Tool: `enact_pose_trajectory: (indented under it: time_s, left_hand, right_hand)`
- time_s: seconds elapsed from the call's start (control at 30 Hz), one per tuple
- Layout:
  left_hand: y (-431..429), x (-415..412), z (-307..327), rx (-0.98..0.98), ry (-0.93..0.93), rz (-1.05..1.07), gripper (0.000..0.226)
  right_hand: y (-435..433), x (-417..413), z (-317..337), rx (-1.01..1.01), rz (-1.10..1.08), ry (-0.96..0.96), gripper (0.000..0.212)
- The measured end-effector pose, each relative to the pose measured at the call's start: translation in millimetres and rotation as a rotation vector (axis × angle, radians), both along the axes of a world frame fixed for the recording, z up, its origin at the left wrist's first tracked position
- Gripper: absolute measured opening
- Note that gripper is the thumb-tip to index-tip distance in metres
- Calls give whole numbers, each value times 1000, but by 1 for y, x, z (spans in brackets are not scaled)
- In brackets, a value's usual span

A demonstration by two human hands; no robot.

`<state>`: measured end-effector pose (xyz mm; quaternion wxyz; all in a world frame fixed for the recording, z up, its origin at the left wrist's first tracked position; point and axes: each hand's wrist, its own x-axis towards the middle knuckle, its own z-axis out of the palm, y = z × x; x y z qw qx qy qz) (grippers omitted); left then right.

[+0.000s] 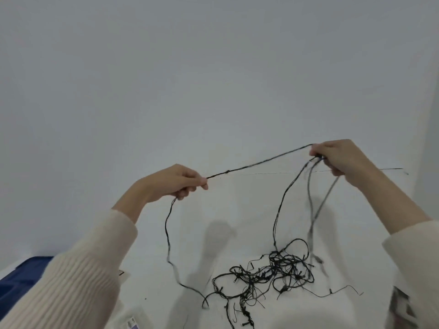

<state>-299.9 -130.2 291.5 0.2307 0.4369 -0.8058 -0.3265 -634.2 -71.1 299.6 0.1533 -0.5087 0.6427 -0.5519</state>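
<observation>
Nearest us, the tangled heap of thin black light-string wire (273, 269) lies on the white tabletop (237, 203). Our left hand (175, 184) pinches one strand and our right hand (337, 160) grips several loops, with a taut stretch between; we should feed slack slowly, lest knots tighten

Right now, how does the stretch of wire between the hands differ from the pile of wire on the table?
The stretch runs straight and taut in the air; the pile lies slack in tangled loops on the table. The left hand and right hand pinch the stretch; none touches the pile. Both are thin black wire.
</observation>
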Motion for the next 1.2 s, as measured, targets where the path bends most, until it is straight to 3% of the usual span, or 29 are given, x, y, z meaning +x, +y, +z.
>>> enact_pose_trajectory:
  time_s: [0.03,0.1,0.17,0.23,0.3,0.5,0.53,0.6,0.67,0.7,0.8,0.83,0.93,1.07,1.13,1.2]
  left_hand:
    - [0,0,1,-20,21,11,22]
    - [7,-16,12,-98,55,-11,22]
    - [20,-45,29,-187,64,-101,22]
    - [32,-71,44,-254,69,-161,23]
    - [35,-80,53,-272,96,-156,25]
    - [15,-35,26,-75,89,-105,23]
    - [12,-27,19,-54,71,-86,23]
    - [9,-23,12,-80,31,-55,22]
    - [12,-36,15,-155,42,-77,21]
    - [15,-47,20,-197,55,-104,21]
    - [28,-72,40,-322,91,-146,20]
    - [29,-74,46,-342,126,-135,21]
    - [23,-61,48,-243,207,-127,22]
    - [4,-26,9,-61,37,-137,20]
    - [-3,-17,-4,-36,-5,-103,22]
    - [-5,-23,2,-135,84,-50,24]
  right_hand:
    - [4,0,0,45,-49,146,19]
    - [12,19,4,127,62,335,25]
    - [18,51,14,168,322,308,33]
    - [21,77,22,174,542,240,25]
    - [20,83,26,138,598,204,25]
    - [18,23,22,-65,236,-151,26]
    - [17,13,19,-58,122,-75,25]
    - [19,13,11,10,-77,254,19]
    - [21,31,8,68,-31,448,33]
    - [26,47,11,100,91,422,39]
    - [28,81,17,143,436,339,19]
    - [27,82,20,115,475,290,22]
    - [24,63,31,-65,419,-24,27]
    - [23,19,35,-281,77,-350,27]
    - [21,4,29,-180,-98,-132,30]
    - [24,12,21,69,-125,295,20]
